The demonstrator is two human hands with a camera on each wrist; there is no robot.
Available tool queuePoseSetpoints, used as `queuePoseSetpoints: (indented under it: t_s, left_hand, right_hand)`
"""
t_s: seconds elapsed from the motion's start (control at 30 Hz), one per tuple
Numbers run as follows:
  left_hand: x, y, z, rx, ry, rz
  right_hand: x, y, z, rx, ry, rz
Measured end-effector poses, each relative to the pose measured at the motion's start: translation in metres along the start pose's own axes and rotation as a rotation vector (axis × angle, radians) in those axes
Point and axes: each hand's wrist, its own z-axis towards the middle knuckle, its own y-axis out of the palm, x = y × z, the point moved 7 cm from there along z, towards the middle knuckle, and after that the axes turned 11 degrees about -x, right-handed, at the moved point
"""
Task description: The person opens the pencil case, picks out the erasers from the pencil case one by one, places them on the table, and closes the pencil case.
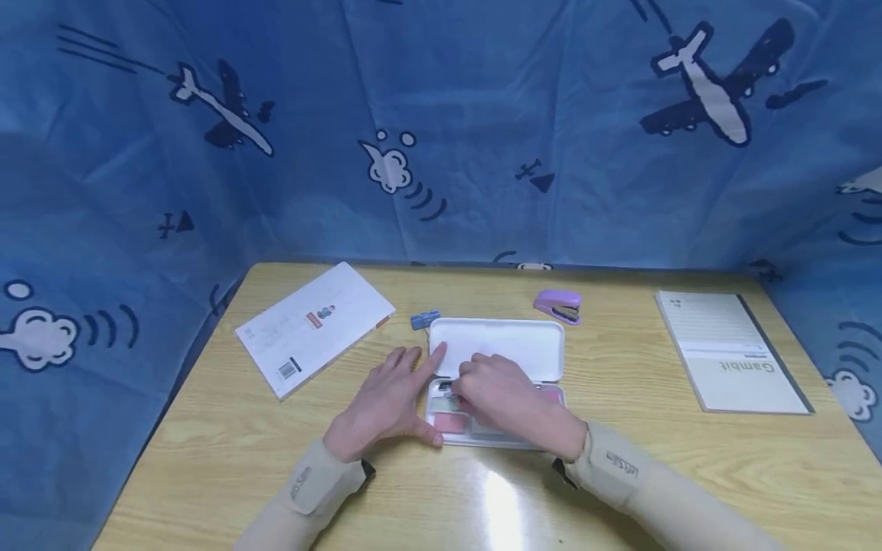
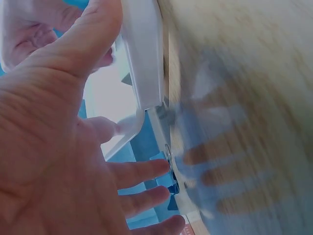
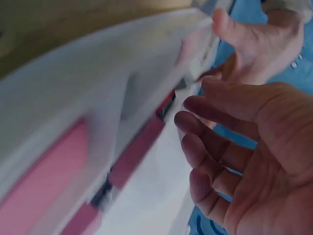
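Observation:
A white hinged box (image 1: 510,348) lies with its lid folded back on the wooden table. Pink pieces (image 1: 450,423) and a pale green piece (image 1: 446,403) sit in its compartments. My left hand (image 1: 386,402) is spread along the box's left side, thumb at the near corner and index finger by the lid. Over the left compartments is my right hand (image 1: 506,402), its fingers bent. In the right wrist view, the right thumb and index fingertips (image 3: 190,104) come close together beside a small translucent piece (image 3: 186,83); whether they pinch it is unclear.
Behind the box lie a small blue binder clip (image 1: 425,318) and a purple stapler (image 1: 558,304). A white book (image 1: 315,329) rests at the left, and a notebook (image 1: 733,352) at the right. Blue patterned cloth (image 1: 468,115) hangs behind the table.

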Motion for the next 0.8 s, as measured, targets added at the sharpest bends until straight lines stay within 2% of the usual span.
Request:
queuePoseSetpoints:
  t_s: [0.27, 0.57, 0.7, 0.8]
  left_hand:
    - [0.000, 0.000, 0.000, -0.002, 0.006, 0.001]
    - [-0.001, -0.001, 0.000, 0.003, 0.017, -0.012]
    - [-0.001, 0.000, -0.001, 0.002, 0.018, -0.014]
    - [0.000, 0.000, -0.001, 0.007, 0.022, -0.011]
  right_hand:
    - [-0.010, 0.009, 0.014, -0.013, 0.014, 0.030]
    - [-0.013, 0.011, 0.019, -0.014, 0.025, -0.008]
    - [-0.011, 0.008, 0.016, 0.002, 0.038, -0.008]
    - [-0.003, -0.001, 0.008, 0.048, 0.065, -0.005]
